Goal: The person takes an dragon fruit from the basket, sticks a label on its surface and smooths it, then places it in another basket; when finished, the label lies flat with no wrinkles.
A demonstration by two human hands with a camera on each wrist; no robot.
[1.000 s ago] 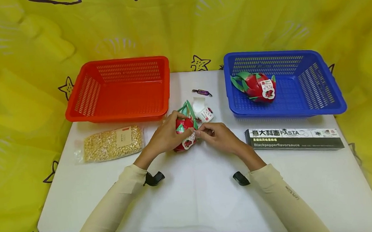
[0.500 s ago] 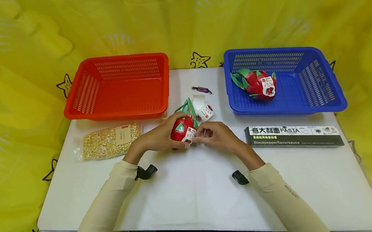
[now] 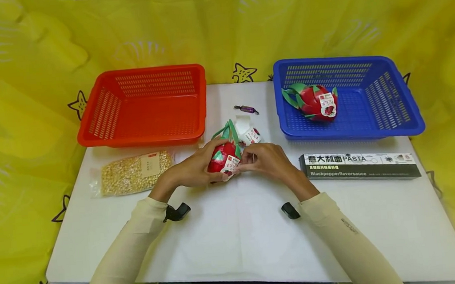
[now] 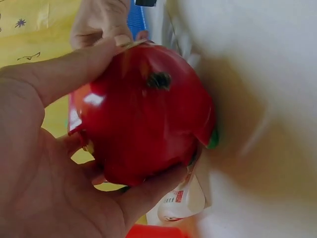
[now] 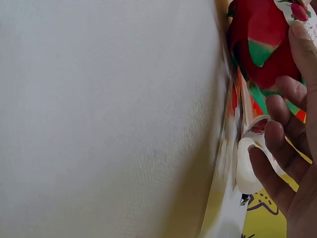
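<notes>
In the head view, my left hand (image 3: 197, 165) grips a red toy dragon fruit (image 3: 218, 160) with green leaf tips, just above the white table. A white label (image 3: 230, 164) with a fruit picture lies on the fruit's side. The left wrist view shows the fruit's smooth red end, with my left thumb and fingers (image 4: 64, 69) around it. My right hand (image 3: 267, 161) is at the label; in the right wrist view its thumb (image 5: 302, 47) presses on the label, while the other fingers are loosely bent. Behind the fruit sits a white paper piece (image 3: 251, 136) with similar printing.
A red basket (image 3: 143, 144) stands back left, a blue basket (image 3: 351, 136) back right with another labelled dragon fruit (image 3: 313, 104) inside. A bag of yellow grains (image 3: 123, 177), a pasta box (image 3: 359, 167) and a purple-wrapped candy (image 3: 247, 109) lie on the table.
My left hand has turned the dragon fruit and shifted slightly left, so its label faces the right hand more. My right thumb has come over the label's edge.
</notes>
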